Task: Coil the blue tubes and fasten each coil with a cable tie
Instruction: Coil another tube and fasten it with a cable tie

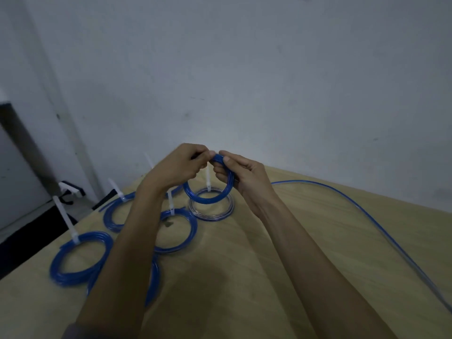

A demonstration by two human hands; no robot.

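Nearest, at 7 o'clock on the table [281,253], a tied blue coil [80,259] with its white tie tail [64,217] sticking up; a second coil [152,282] half hidden under the left forearm. Further in, tied coils at 9 to 10 o'clock [113,216] and mid-table [176,232], then a paler, greyish coil [210,207] at 12 o'clock with its own upright tie [208,179]. A loose blue tube [371,217] runs from 1 o'clock down the right edge to 4 o'clock, uncoiled.

Above the pale coil, both hands hold a small blue coil in the air [209,189]. Left hand [176,167] fingers curled, pinching the coil's top; right hand [241,177] fingers clamped round the top right of it. Thumbs nearly touching at the top.

Step in hand, I'd judge: the coil is wound and gathered, not yet tied; no tie visible on it. Next move calls for one hand to keep the turns pinched while the other fetches a cable tie, loops it round the bundle and pulls tight. No spare tie in view.
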